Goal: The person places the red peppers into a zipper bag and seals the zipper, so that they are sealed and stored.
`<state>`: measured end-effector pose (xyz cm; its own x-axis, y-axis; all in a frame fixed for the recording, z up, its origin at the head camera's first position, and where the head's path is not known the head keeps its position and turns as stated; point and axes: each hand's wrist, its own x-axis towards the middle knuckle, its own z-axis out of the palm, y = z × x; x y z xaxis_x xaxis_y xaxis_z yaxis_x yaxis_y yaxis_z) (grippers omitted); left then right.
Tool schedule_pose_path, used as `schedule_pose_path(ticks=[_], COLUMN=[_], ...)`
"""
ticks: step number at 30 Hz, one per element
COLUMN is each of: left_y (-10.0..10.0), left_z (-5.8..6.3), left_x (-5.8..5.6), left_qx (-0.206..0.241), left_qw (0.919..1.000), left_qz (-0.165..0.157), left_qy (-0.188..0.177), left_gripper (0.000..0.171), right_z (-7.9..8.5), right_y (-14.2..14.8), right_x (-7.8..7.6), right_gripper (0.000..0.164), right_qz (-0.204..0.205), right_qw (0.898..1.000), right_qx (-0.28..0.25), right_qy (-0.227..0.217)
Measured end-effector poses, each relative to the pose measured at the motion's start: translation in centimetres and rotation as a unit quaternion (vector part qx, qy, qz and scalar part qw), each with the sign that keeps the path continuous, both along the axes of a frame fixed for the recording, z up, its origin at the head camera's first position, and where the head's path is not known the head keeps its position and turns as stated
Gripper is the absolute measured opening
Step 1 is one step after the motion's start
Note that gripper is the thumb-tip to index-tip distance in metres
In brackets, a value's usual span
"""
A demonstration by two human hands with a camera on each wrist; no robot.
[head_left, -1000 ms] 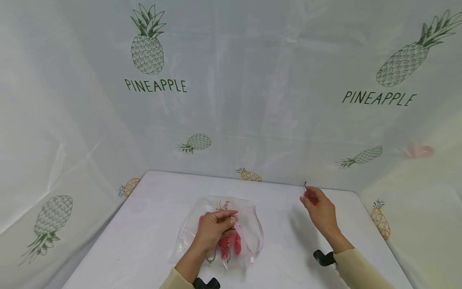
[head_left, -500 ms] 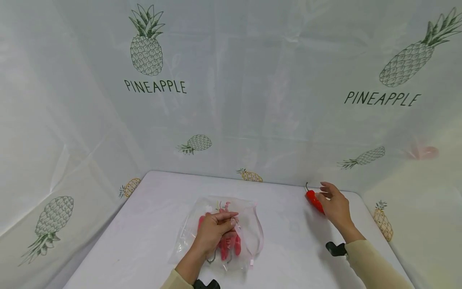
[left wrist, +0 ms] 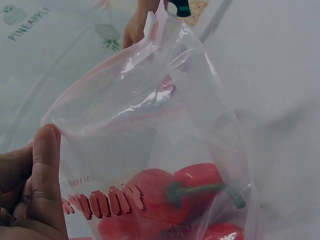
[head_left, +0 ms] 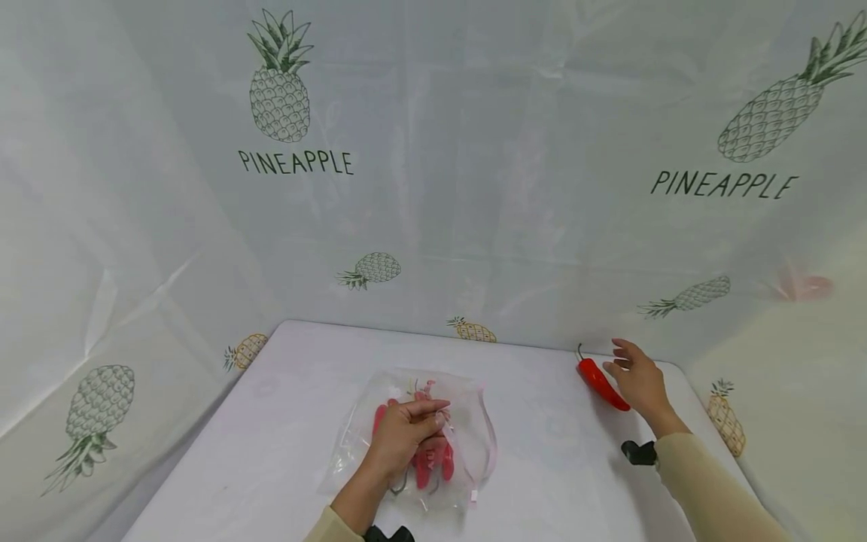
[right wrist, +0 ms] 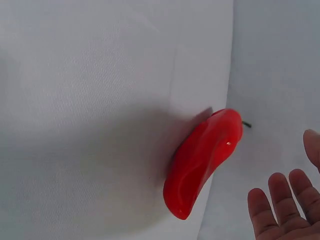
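Red pepper (head_left: 601,382) lies just left of the nearer right hand (head_left: 640,380), its fingers parted and holding nothing, long axis slanting stem-far to tip-wristward; left hand (head_left: 409,429), well apart, pinches the clear bag (left wrist: 145,135).

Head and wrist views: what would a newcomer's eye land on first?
Probably the glossy red pepper by the white table's far edge, toward the right corner, with the right hand beside it but not touching. Next, the clear bag of red peppers mid-table, its edge pinched by the left hand. Behind, large pineapple prints stand out on the pale backdrop.
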<state>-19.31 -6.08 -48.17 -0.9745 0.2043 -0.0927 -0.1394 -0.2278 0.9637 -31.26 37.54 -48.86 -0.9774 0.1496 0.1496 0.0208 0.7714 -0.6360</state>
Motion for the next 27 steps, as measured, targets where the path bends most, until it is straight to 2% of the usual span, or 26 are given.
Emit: schedule_pose_path(ticks=[14,27], left_y=[-0.1,-0.3], left_z=[-0.4,-0.7], left_x=[-0.1,-0.4], left_qx=[-0.002,-0.018], left_qw=[1.0000,0.9998], left_qz=[-0.003,-0.005], left_qy=[0.002,0.006], left_gripper=[0.040,0.039], right_z=[-1.2,-2.1], right_y=[0.8,1.3], right_x=[-1.6,-2.1], right_gripper=[0.064,0.067], right_qz=[-0.007,-0.016], right_qw=[0.999,0.996], right_qx=[-0.009,-0.021], right_qy=[-0.047,-0.080])
